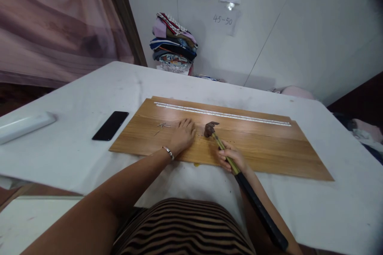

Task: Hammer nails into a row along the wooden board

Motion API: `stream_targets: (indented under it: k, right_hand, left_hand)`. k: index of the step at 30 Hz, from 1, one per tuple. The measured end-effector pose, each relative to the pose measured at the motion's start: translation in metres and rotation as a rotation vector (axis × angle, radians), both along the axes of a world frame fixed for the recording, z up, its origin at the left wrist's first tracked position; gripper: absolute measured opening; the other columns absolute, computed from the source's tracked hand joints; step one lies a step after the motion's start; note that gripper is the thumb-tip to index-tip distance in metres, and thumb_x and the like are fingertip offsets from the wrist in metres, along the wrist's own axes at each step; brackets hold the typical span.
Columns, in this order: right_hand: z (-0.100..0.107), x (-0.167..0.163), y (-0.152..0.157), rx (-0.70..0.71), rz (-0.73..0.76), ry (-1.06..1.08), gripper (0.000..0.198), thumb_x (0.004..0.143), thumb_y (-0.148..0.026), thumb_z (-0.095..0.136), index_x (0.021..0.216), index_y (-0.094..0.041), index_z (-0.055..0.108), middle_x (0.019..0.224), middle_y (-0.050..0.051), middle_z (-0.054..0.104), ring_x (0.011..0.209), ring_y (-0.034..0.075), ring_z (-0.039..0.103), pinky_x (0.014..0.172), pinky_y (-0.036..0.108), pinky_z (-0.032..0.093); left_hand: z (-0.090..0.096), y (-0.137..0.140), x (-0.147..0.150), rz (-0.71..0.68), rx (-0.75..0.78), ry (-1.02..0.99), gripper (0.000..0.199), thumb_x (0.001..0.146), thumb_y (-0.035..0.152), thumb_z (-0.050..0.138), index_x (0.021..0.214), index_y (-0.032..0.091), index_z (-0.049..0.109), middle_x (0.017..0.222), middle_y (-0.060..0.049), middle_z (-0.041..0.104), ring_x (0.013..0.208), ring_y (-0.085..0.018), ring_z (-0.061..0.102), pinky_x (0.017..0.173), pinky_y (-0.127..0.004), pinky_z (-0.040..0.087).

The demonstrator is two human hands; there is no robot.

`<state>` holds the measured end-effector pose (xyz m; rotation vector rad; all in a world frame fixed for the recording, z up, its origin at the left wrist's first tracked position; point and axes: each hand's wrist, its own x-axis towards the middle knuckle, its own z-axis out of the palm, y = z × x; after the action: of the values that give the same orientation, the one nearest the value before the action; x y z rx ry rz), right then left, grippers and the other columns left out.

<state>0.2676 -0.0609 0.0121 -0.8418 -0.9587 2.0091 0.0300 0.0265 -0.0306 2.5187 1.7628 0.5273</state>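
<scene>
My right hand [229, 157] is wrapped round the handle of a claw hammer [220, 141]. The hammer's head is over the middle of a brown wooden board [278, 147], and its black grip runs back along my forearm. Flat on the board, fingers stretched out, lies my left hand [183, 135], with a bracelet at the wrist. A small pile of nails [163, 125] sits just left of it. Several small dark spots show in the wood near the hammer head; I cannot tell whether they are nail heads or holes. Two white ruled strips [223, 114] run along the board's far side.
The board rests on a white-covered table [89, 167]. A black phone [111, 126] lies left of the board, and a white rounded object [26, 126] is at the far left. Folded cloths [174, 46] are stacked by the wall beyond the table. A pink curtain [60, 20] hangs at left.
</scene>
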Motion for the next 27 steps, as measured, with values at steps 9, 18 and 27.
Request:
stream_targets:
  k: [9, 18, 27]
  right_hand:
    - [-0.0007, 0.0007, -0.0002, 0.005, -0.013, -0.004, 0.062, 0.077, -0.03, 0.074, 0.133, -0.025, 0.049, 0.058, -0.014, 0.051, 0.03, 0.005, 0.035, 0.028, 0.017, 0.024]
    - [0.0017, -0.0013, 0.0001, -0.003, -0.016, -0.035, 0.062, 0.074, -0.031, 0.075, 0.13, -0.024, 0.05, 0.056, -0.015, 0.052, 0.029, 0.006, 0.035, 0.027, 0.017, 0.024]
    - [0.0038, -0.0016, -0.0013, 0.007, -0.001, -0.016, 0.057, 0.075, -0.03, 0.075, 0.126, -0.025, 0.051, 0.057, -0.015, 0.052, 0.03, 0.006, 0.035, 0.028, 0.017, 0.025]
  left_hand:
    - [-0.0026, 0.0014, -0.0004, 0.001, -0.002, -0.005, 0.039, 0.104, 0.03, 0.043, 0.132, 0.014, 0.065, 0.151, -0.018, 0.06, 0.144, -0.031, 0.051, 0.122, -0.052, 0.038]
    - [-0.0013, 0.0011, 0.0009, 0.018, -0.01, -0.006, 0.038, 0.103, 0.029, 0.042, 0.13, 0.017, 0.066, 0.151, -0.016, 0.06, 0.144, -0.031, 0.051, 0.122, -0.052, 0.038]
    - [0.0017, -0.0006, 0.0007, 0.013, -0.022, -0.013, 0.04, 0.103, 0.029, 0.042, 0.134, 0.016, 0.064, 0.151, -0.017, 0.06, 0.144, -0.031, 0.05, 0.123, -0.052, 0.037]
